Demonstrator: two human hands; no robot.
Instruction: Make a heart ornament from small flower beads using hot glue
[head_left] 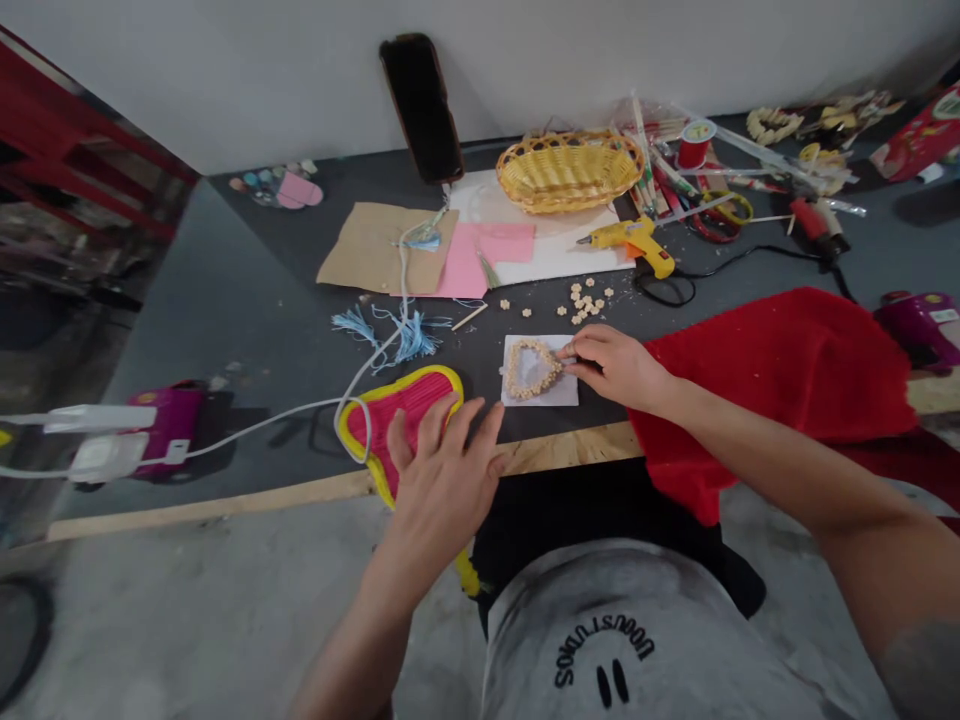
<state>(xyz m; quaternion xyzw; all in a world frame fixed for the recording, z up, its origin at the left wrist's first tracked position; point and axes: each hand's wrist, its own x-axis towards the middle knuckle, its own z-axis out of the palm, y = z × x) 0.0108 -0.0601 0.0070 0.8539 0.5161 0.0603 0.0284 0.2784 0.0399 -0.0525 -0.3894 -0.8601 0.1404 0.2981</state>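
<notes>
Head — beadwork near table edge

Black arched lettering, its end legible as "STUDIOS", runs upside down across a grey fabric shirt below the dark table's front edge; its opening letters are unclear.
</notes>
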